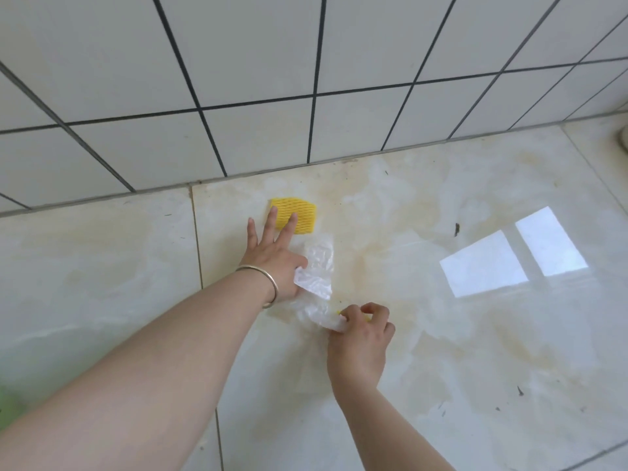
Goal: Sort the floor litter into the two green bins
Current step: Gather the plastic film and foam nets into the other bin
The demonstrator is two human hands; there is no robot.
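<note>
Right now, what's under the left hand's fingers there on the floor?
The left hand reaches with straight fingers over the yellow foam net, covering its near-left part. Its thumb side lies against the clear plastic bag. Whether the fingers touch the net cannot be told.

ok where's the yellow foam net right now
In the head view the yellow foam net lies flat on the floor close to the tiled wall, just left of centre, under the left hand fingertips and beside the clear plastic wrapper.

Litter on the floor (441, 334) by the wall (238, 62)

The foam net (299, 212) lies nearest the wall; the plastic bag (317, 270) lies just before it, between the left hand (272, 253) and the right hand (362, 334).
</note>
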